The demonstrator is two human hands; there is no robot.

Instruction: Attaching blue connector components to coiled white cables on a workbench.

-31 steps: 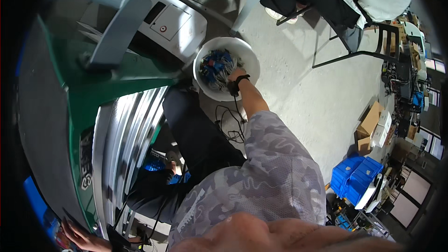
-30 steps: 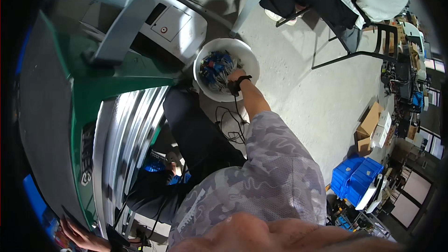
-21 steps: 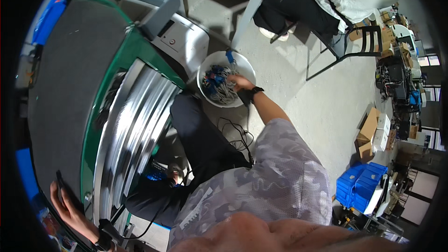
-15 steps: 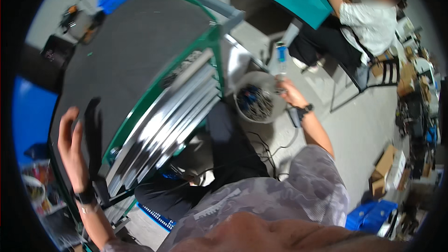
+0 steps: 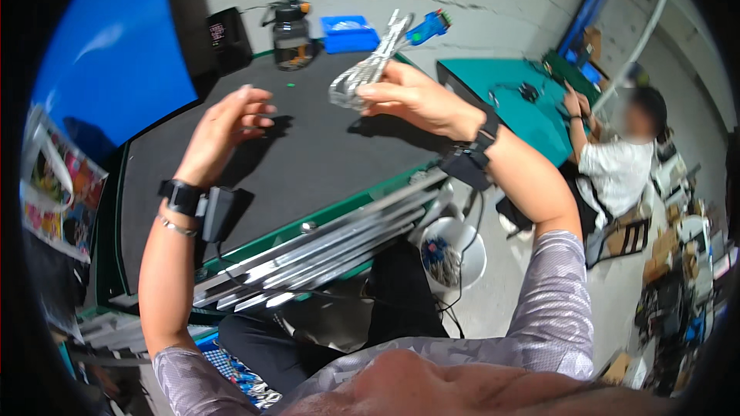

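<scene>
A coiled, grey-white cable bundle (image 5: 365, 73) is pinched in my right hand (image 5: 416, 100), raised above the dark work surface. From its far end sticks out a blue connector (image 5: 428, 28) with a green part. Over the left half of the surface, my left hand (image 5: 229, 125) holds nothing, its fingers curved and apart. A tiny green piece (image 5: 290, 85) lies on the mat between the hands. Below on the right, a white bucket (image 5: 474, 256) holds more cables with blue ends.
The dark work table (image 5: 308, 162) has a green edge with metal drawers beneath. A dark bottle (image 5: 292, 35) and blue box (image 5: 348, 34) stand at its back. A seated person (image 5: 617, 150) works at a green table (image 5: 493, 81). A blue basket (image 5: 223, 362) holds cables lower left.
My right hand has come up from the bucket to above the table with the cable bundle. The left hand has moved inward over the mat. The view has turned toward the table.
</scene>
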